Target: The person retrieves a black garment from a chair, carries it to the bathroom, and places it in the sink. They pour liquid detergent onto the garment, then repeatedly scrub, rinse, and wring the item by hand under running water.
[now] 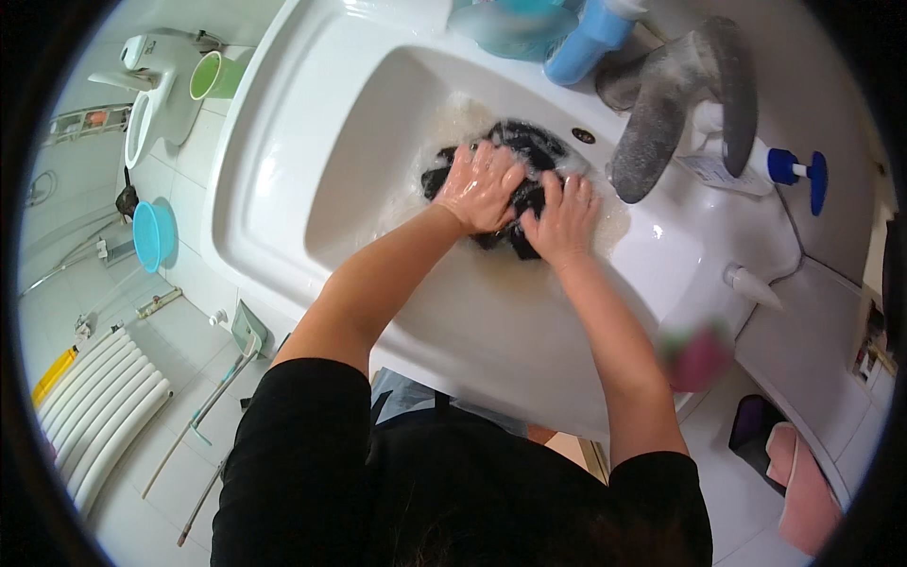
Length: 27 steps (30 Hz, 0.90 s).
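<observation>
A wet black cloth lies bunched in the basin of a white sink, in shallow cloudy water with some foam. On top of it, toward its left side, my left hand presses down with the fingers spread. My right hand rests against the cloth's right edge, its fingers apart and pointing away from me. Both hands are wet. What kind of cloth item it is cannot be made out, since it is crumpled and partly under my hands.
A grey faucet reaches over the basin's right side. Behind it stand a blue bottle and a pump bottle with a blue top. On the left are a blue basin, a green bucket and a white radiator. Pink slippers lie lower right.
</observation>
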### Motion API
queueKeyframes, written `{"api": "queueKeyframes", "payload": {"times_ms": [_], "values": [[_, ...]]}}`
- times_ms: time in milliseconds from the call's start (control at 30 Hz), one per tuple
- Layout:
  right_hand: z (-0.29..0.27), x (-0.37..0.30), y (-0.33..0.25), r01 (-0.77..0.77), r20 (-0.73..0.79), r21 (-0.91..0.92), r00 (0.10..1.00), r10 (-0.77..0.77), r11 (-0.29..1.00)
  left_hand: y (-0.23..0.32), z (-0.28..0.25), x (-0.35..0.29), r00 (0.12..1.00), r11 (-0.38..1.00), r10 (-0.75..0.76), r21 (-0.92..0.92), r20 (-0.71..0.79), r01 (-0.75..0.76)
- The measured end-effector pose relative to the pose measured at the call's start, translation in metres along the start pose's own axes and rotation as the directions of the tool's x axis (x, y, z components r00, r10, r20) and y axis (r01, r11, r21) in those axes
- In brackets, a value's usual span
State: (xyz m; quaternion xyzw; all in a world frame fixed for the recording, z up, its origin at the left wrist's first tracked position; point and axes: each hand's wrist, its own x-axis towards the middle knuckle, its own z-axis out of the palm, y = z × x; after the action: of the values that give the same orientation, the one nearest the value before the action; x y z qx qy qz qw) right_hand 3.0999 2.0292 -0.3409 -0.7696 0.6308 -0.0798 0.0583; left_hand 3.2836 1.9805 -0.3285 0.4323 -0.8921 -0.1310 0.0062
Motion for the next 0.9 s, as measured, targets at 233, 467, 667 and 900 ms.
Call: {"api": "queueKeyframes", "payload": {"times_ms": [233,467,667,900], "values": [[0.004,0.040,-0.003,-0.155,-0.215,0.254,0.953,0.212,0.955,-0.014,-0.034,0.044,0.987,0.941,-0.158,-0.302,0.009,0.153],[-0.085,-0.025,0.014,0.094,-0.165,0.637,0.986,0.016,0.765,-0.002,-0.105,-0.015,0.980,0.813,0.036,-0.564,-0.195,-0.142],[-0.046,-0.025,-0.012,0.069,0.336,0.036,0.939,-0.078,0.997,-0.015,-0.041,-0.030,0.955,0.956,0.253,0.113,0.153,-0.272],[0.009,0.000,-0.003,-0.167,0.356,-0.170,0.909,0.218,0.971,-0.011,-0.012,0.023,0.984,0.988,0.108,0.097,0.140,-0.122]]}}
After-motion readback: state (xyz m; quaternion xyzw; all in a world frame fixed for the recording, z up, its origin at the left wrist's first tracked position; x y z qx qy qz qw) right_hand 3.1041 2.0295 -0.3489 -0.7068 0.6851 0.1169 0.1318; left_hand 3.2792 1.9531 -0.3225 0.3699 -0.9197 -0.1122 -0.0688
